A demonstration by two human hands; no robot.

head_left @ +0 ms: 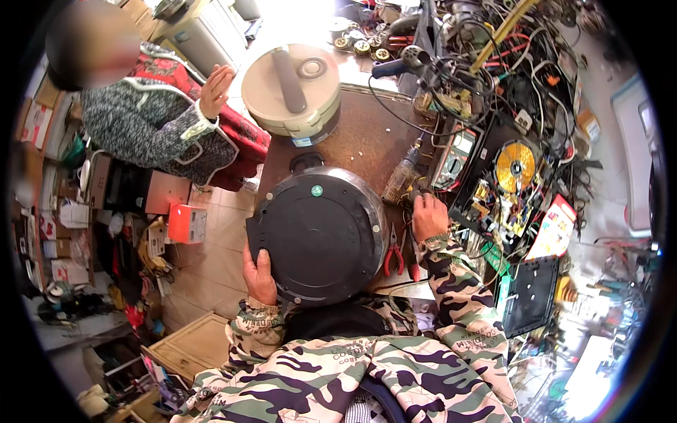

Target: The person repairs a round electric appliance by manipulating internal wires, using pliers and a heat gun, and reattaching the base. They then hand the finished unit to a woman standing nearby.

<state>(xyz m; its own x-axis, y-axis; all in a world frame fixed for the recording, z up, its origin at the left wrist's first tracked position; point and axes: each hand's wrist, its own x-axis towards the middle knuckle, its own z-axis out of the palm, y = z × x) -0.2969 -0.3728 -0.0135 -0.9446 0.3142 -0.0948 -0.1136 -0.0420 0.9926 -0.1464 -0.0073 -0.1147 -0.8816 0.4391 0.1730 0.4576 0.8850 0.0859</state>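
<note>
An upturned round cooker with a black plastic base and a shiny metal side lies on the brown table in front of me. My left hand grips its lower left edge, thumb up against the side and the other fingers partly hidden. To the right of the cooker, my right hand has its fingers curled down among the tools on the table; what they hold is hidden. Red-handled pliers lie just below that hand. Up and left of it is a clear-bodied tool with a thin shaft.
A beige lidded cooker stands on the table's far side. A multimeter and an opened appliance with a copper coil lie right, beside tangled cables. Another person stands at the far left, one hand raised.
</note>
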